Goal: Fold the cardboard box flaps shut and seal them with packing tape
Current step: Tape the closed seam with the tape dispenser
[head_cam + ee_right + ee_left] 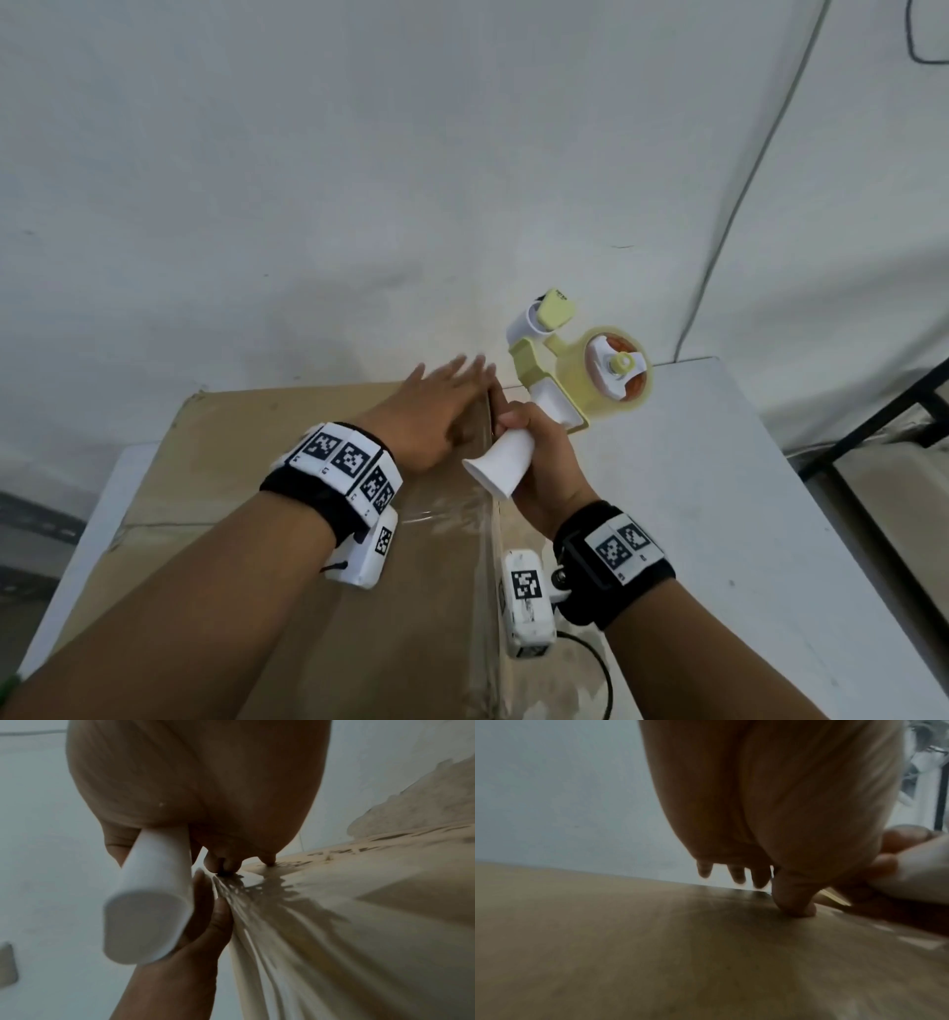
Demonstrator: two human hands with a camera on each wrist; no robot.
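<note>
- Cardboard box [246,514]: one, flaps closed, on white table [719,488], right edge taped.
- Left hand [436,406]: flat, fingers straight, pressing box top at far right corner.
- Right hand [544,462]: wrapped around white handle of one tape dispenser [580,360], beside right box edge.

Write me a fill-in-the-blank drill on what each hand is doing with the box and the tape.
1. The right hand grips the tape dispenser by its white ____.
2. The left hand lies with straight fingers on top of the ____.
3. Clear tape runs along the top of the box; the roll on the dispenser is held ____ the box's far edge.

Missing words: handle; box; beyond
</note>
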